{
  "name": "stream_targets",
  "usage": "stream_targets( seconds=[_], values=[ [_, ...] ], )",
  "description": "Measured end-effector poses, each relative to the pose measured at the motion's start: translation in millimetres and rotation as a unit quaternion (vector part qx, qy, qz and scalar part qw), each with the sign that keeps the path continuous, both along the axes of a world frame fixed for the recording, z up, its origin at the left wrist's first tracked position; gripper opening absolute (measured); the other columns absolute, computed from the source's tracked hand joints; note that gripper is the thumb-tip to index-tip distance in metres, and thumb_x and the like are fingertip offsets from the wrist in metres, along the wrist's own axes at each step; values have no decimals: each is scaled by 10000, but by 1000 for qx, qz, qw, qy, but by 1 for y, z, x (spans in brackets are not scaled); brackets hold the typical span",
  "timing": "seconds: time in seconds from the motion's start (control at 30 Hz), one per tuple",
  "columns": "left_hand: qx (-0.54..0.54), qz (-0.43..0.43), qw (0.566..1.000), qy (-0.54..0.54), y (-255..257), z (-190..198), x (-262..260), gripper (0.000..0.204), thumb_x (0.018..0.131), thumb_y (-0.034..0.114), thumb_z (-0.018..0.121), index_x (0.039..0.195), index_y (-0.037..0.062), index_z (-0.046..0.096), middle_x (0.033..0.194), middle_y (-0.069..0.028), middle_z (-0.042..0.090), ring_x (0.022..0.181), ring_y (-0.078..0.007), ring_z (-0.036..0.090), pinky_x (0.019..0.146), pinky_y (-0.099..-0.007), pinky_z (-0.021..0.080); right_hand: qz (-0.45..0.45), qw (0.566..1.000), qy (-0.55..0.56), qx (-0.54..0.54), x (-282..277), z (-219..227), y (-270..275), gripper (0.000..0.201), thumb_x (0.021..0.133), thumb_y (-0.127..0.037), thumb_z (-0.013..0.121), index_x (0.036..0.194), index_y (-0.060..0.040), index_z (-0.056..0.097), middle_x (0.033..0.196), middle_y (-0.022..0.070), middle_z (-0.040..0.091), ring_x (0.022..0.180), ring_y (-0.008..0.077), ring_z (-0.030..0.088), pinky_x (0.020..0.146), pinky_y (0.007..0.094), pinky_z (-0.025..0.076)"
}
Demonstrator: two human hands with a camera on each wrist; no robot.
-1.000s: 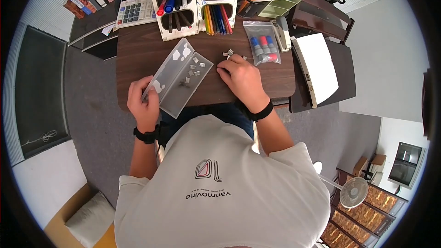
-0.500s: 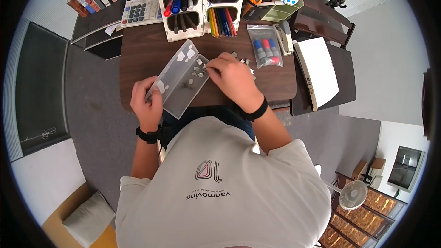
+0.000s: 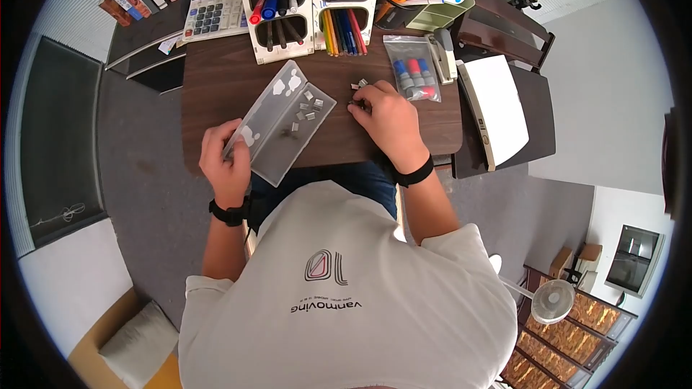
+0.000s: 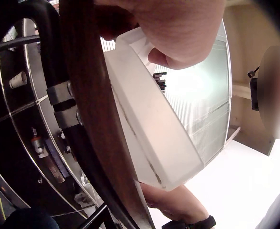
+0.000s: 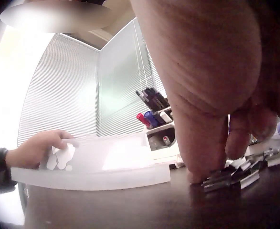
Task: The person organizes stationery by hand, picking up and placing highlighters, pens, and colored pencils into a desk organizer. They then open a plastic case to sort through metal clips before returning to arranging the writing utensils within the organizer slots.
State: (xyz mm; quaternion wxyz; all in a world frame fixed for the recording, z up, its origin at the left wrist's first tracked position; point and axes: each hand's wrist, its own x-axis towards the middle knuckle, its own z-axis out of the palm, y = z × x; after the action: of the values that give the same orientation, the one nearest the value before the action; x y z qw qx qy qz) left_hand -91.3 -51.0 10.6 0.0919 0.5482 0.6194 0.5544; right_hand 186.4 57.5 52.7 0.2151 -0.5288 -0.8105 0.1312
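My left hand (image 3: 225, 161) grips the raised lid of a clear plastic pencil case (image 3: 277, 145), thumb inside and fingers behind. White blotches mark the lid. Several small silvery metal clips (image 3: 300, 116) lie in the case's tray, toward its far end. To the right of the case, my right hand (image 3: 393, 122) reaches down onto a loose pile of the same clips (image 5: 247, 171) on the table. The right wrist view has its thumb on the tabletop beside the pile, with the other fingers over the clips. The palm partly hides the pile from the head view.
Behind the case stands a white organizer (image 3: 315, 36) of pens and colored pencils. A zip bag (image 3: 413, 68) of blue- and red-capped bottles, a stapler (image 3: 442, 57) and a white box-like object (image 3: 497, 108) sit to the right. A calculator (image 3: 214, 16) is at the back left.
My right hand was at the pile, moved left to the case's tray half a second ago, and is now back over the pile. The left hand keeps its hold on the lid.
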Motion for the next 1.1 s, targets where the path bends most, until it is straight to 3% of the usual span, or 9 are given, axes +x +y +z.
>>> stream_targets(
  seconds=[0.23, 0.33, 0.43, 0.8, 0.87, 0.97, 1.1],
  values=[
    [2, 1, 1000, 4, 0, 1, 1, 227, 867, -34, 620, 1070, -9, 718, 970, -126, 698, 860, -236, 671, 799, -333, 529, 2, 995, 36, 95, -12, -1, 2, 60, 851, -159, 765, 884, -111, 749, 849, 62, 670, 759, 297, 704, 639, 400, 571],
    [6, -3, 1000, 9, 1, -1, -1, 225, 869, -33, 619, 1071, -11, 717, 970, -127, 698, 857, -237, 673, 795, -334, 530, 130, 979, 131, 91, -30, 7, -13, 54, 833, -133, 758, 867, -97, 736, 828, 57, 662, 737, 282, 700, 627, 389, 568],
    [-2, -3, 1000, 1, 0, 3, 1, 224, 869, -33, 621, 1068, -8, 719, 973, -129, 700, 863, -236, 679, 794, -330, 532, 147, 983, 72, 88, -42, -6, -19, 54, 833, -130, 756, 852, -93, 721, 820, 60, 651, 734, 276, 701, 622, 387, 566],
    [-1, 7, 1000, 0, 1, 0, 1, 235, 856, -41, 626, 1064, 4, 723, 959, -122, 699, 852, -230, 679, 788, -330, 535, 116, 988, 84, 55, -34, 3, -23, 56, 868, -144, 749, 909, -106, 745, 842, 74, 662, 741, 292, 705, 633, 399, 571],
    [-2, 5, 1000, -4, 0, 0, 2, 235, 855, -42, 625, 1064, 4, 723, 958, -121, 699, 855, -231, 679, 790, -329, 535, 47, 993, 90, 62, -18, 12, -20, 71, 871, -151, 750, 933, -117, 752, 861, 74, 673, 760, 303, 703, 650, 407, 571],
    [7, 1, 1000, -10, 2, 0, 1, 235, 856, -42, 623, 1065, 2, 722, 961, -120, 698, 849, -228, 675, 790, -328, 534, -25, 1000, 12, 6, 11, 20, -16, 71, 869, -158, 754, 917, -109, 733, 889, 77, 684, 796, 312, 701, 680, 416, 568],
    [4, -5, 1000, -3, 1, -1, 0, 237, 858, -41, 621, 1069, -3, 720, 963, -114, 693, 839, -217, 664, 788, -322, 530, -17, 1000, -16, -7, 28, 16, -18, 92, 861, -164, 766, 917, -104, 726, 900, 78, 685, 789, 313, 700, 677, 417, 566]
  ],
)
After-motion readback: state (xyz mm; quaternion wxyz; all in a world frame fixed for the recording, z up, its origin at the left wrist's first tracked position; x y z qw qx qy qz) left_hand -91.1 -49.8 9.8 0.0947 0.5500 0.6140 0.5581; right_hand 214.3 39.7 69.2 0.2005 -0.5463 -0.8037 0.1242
